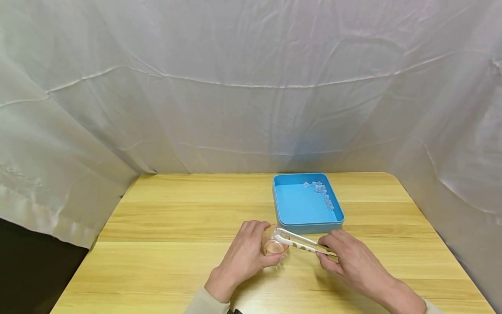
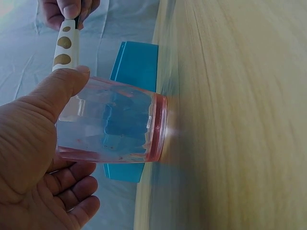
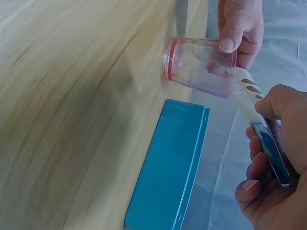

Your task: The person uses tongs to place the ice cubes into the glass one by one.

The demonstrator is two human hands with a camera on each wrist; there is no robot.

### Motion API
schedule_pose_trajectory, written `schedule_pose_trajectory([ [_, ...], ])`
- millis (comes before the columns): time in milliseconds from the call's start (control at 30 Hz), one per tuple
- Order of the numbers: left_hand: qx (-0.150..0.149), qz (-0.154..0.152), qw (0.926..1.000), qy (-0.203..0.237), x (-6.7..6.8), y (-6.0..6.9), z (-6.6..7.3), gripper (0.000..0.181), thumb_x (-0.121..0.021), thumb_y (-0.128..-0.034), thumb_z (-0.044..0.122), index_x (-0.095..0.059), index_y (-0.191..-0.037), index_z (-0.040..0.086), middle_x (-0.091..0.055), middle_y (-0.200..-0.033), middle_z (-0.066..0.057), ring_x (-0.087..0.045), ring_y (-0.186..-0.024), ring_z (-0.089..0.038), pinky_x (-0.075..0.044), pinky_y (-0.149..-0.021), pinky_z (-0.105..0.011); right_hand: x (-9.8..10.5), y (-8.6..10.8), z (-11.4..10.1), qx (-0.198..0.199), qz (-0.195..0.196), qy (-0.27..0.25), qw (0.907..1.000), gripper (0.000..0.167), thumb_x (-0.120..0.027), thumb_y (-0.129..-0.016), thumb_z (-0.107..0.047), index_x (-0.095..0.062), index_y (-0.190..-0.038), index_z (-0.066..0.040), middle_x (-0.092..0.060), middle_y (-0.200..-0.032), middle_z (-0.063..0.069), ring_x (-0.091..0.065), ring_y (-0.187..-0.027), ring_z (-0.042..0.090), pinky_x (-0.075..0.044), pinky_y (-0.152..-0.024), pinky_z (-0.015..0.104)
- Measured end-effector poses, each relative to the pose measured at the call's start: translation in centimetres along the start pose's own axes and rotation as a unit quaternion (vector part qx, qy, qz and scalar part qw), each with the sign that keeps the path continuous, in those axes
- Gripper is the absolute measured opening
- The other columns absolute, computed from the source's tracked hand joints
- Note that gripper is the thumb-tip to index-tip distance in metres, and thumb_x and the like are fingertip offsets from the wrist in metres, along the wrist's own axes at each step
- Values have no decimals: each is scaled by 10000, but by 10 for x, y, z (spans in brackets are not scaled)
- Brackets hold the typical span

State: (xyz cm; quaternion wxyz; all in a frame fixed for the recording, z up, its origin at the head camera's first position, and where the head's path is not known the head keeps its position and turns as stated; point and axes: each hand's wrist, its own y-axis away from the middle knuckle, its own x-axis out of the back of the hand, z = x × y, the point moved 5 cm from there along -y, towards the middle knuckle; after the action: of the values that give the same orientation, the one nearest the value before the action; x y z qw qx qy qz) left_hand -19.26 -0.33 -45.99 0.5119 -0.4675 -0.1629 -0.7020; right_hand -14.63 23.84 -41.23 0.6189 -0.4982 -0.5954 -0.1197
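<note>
My left hand (image 1: 244, 257) grips a clear cup (image 1: 273, 247) with a pinkish tint, thumb on the near side and fingers round the far side; the cup stands upright on the table. In my right hand (image 1: 354, 261) I hold white tongs (image 1: 300, 244) with brown spots and metal handle ends. The tongs' tips are at the cup's mouth; whether a clear piece is between them I cannot tell. The left wrist view shows the cup (image 2: 112, 122) beside my thumb, and the right wrist view shows the tongs (image 3: 247, 98) meeting the cup's rim.
A square blue tray (image 1: 302, 209) stands just behind the cup, slightly to the right. Several small clear pieces (image 1: 319, 188) lie along its back and right side. The wooden table (image 1: 176, 218) extends to both sides, with a pale curtain (image 1: 235, 109) behind it.
</note>
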Motion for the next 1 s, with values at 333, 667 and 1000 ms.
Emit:
schedule_pose_trajectory([
  [333, -49, 37, 10000, -29, 0, 0, 0, 778, -890, -796, 519, -605, -1366, 73, -663, -1291, -50, -565, -1223, -201, -508, -1075, -371, 1, 0, 0, -64, 15, 19, 10000, 234, -853, -817, -153, -691, -970, -225, -529, -885, -188, -410, -775, -44, -413, -623, 146],
  [667, -19, 23, 10000, -8, 0, 0, 0, 782, -889, -799, 524, -601, -1373, 78, -664, -1287, -45, -562, -1229, -199, -504, -1081, -370, 0, 0, -1, -68, 7, -2, 10000, 221, -849, -816, -158, -698, -971, -203, -549, -878, -160, -412, -775, -42, -420, -623, 150],
  [1000, 4, 13, 10000, 24, -1, 0, 0, 783, -890, -800, 522, -602, -1375, 76, -661, -1280, -36, -560, -1222, -193, -507, -1079, -368, 0, 0, -1, -138, -63, -38, 9999, 231, -853, -821, -175, -688, -978, -218, -537, -890, -178, -414, -779, -48, -426, -624, 157],
])
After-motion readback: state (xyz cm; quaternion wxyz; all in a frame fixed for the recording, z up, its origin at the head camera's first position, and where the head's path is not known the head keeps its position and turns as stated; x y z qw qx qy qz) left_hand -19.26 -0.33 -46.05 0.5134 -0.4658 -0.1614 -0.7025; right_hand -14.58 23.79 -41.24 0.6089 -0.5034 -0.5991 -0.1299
